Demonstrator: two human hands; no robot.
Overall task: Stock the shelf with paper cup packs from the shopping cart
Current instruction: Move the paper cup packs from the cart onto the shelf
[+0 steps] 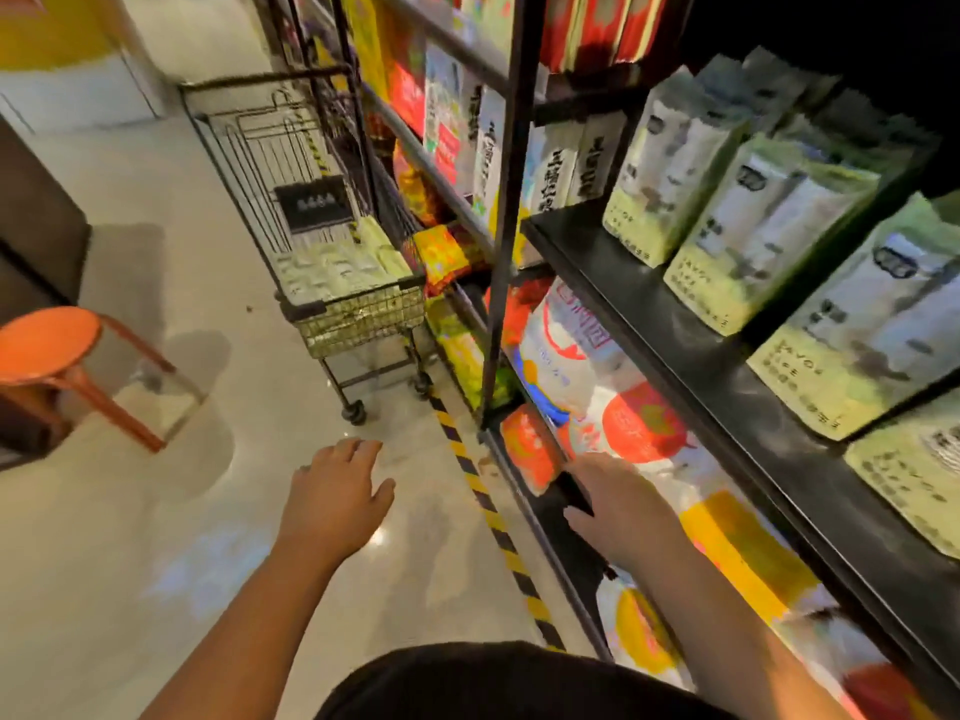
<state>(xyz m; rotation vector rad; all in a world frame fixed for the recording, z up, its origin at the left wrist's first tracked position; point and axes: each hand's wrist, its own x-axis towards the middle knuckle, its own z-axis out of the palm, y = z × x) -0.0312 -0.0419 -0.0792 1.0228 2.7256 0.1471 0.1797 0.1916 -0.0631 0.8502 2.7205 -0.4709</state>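
In a store aisle, we lean in with both arms out on the near side of the shopping cart (363, 319), well apart from it. Our left hand (337, 491) hangs over the pale floor, fingers loosely spread and holding nothing. Our right hand (618, 506), further right of the cart, is flat with fingers straight and empty at the front edge of the lowest tier, beside an orange pack (530, 449); we cannot tell whether it touches anything.

Pale green paper cup packs (332, 267) lie in the cart's wire basket, filling its floor. Just right of the cart stands the black shelf (613, 272), where a row of matching green-and-white packs (769, 236) stands upright, side by side. On the tier below them lie red, white and yellow printed bags (597, 366).

A yellow-and-black floor stripe (488, 506) runs from beneath the cart's front wheels toward us, passing between our hands. An orange stool (47, 345) stands to the cart's left, well apart from it.
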